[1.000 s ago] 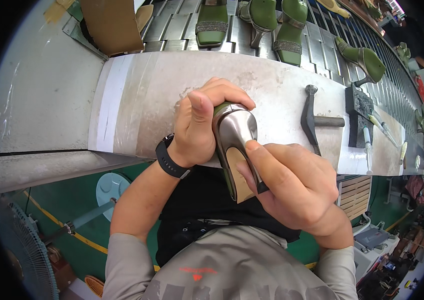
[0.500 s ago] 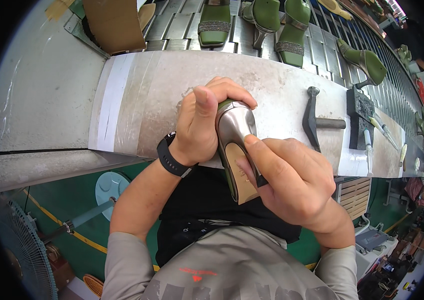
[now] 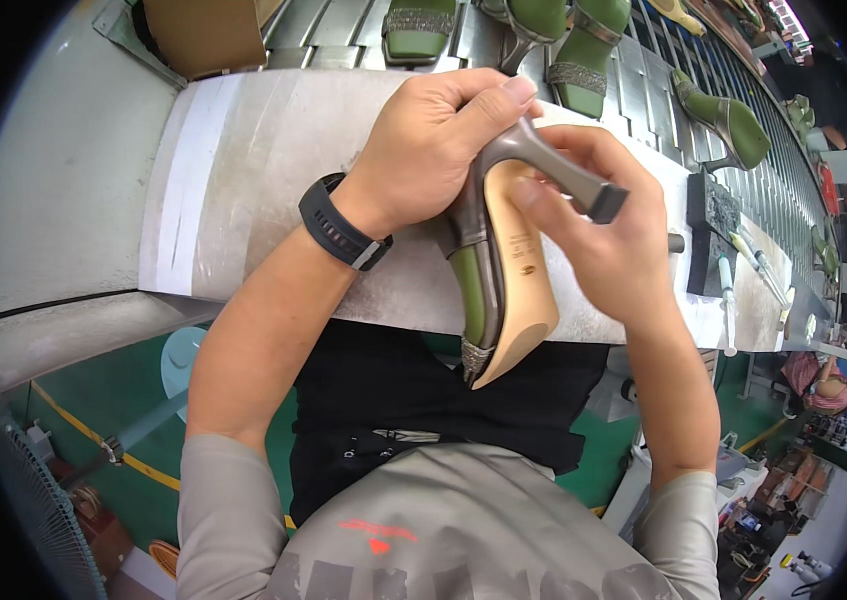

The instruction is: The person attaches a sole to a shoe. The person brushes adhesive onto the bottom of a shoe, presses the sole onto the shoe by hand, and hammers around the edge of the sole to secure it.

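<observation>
A high-heeled sandal (image 3: 526, 315) is held above the front part of the worktable, tilted, with its tan sole facing up and its toe pointing down toward me. The upper is green and metallic grey, with a glittery strap at the toe; the grey heel sticks out to the right with a dark tip. My left hand (image 3: 424, 150) is closed round the back of the sandal, its thumb near the base of the heel. On the right side my right hand (image 3: 619, 235) grips it too, thumb on the sole beside the heel and other fingers partly hidden behind it.
A pale worktable (image 3: 254, 200) lies under my hands. Beyond it, a metal slat conveyor (image 3: 344, 40) carries several green sandals (image 3: 584, 75). At the right are a black block (image 3: 712, 215), brushes (image 3: 728, 290) and a handle end (image 3: 677, 243). A cardboard box (image 3: 204, 35) stands far left.
The sandal has been turned so its sole faces up and its heel points right. Both hands have shifted their hold and moved farther over the table. My right hand now covers most of the hammer.
</observation>
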Demonstrator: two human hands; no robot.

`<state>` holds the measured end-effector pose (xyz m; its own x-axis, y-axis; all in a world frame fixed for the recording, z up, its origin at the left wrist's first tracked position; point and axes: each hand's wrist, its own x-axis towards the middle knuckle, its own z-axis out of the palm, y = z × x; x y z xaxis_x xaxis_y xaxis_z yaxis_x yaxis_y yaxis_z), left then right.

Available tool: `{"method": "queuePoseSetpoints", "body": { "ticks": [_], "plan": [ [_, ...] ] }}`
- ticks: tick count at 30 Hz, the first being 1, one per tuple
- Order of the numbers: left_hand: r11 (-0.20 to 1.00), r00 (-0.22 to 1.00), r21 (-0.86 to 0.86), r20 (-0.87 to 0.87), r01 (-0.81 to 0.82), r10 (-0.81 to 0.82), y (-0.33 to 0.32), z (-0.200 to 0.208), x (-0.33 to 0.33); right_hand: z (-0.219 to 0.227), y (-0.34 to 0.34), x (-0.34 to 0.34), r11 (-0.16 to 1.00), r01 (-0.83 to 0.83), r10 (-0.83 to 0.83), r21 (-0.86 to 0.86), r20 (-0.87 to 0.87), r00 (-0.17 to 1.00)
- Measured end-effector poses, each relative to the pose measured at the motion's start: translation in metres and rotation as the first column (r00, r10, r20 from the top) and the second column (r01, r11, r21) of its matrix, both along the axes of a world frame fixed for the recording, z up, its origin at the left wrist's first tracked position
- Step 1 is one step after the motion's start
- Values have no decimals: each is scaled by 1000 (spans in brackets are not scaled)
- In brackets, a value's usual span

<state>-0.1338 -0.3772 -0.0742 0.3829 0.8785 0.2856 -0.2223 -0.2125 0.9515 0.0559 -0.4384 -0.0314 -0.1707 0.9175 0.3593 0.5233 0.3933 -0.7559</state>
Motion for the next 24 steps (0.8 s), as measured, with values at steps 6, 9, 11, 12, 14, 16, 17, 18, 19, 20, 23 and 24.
{"method": "queuePoseSetpoints", "body": {
  "ticks": [6, 9, 11, 12, 14, 16, 17, 18, 19, 20, 23, 24],
  "plan": [
    [995, 999, 95, 14, -37, 36, -1, -9, 2, 1, 15, 5, 872, -191, 166, -450, -95, 982],
    [995, 1000, 92, 0, -27, 27, -1, -8, 3, 4, 17, 1, 852, -210, 159, -480, -146, 977],
    [995, 1000, 100, -6, -23, 23, 0, -9, 3, 6, 18, -1, 847, -191, 151, -495, -120, 981],
    [995, 1000, 98, -3, -21, 22, 0, -9, 3, 7, 18, -1, 845, -174, 144, -506, -98, 985],
    [997, 1000, 76, 5, -28, 28, -1, -9, 3, 6, 17, -2, 842, -174, 138, -512, -108, 985],
    [997, 1000, 73, 14, -22, 21, -1, -10, 3, 6, 17, -2, 838, -177, 133, -516, -121, 984],
    [997, 1000, 72, 21, -17, 16, -1, -10, 4, 5, 16, -2, 841, -173, 131, -514, -117, 985],
    [997, 1000, 70, 20, -16, 15, -1, -10, 4, 5, 16, -2, 843, -169, 129, -511, -113, 985],
    [997, 1000, 80, 15, -23, 22, -1, -10, 3, 5, 16, -2, 843, -169, 128, -512, -114, 985],
    [996, 1000, 90, 9, -29, 29, -1, -10, 3, 6, 16, -2, 842, -171, 130, -512, -115, 985],
    [996, 1000, 92, -10, -23, 24, -1, -10, 3, 7, 14, -4, 845, -167, 116, -507, -131, 985],
    [996, 1000, 91, -11, -22, 23, -1, -9, 3, 7, 13, -5, 851, -162, 101, -499, -147, 984]
  ]
}}
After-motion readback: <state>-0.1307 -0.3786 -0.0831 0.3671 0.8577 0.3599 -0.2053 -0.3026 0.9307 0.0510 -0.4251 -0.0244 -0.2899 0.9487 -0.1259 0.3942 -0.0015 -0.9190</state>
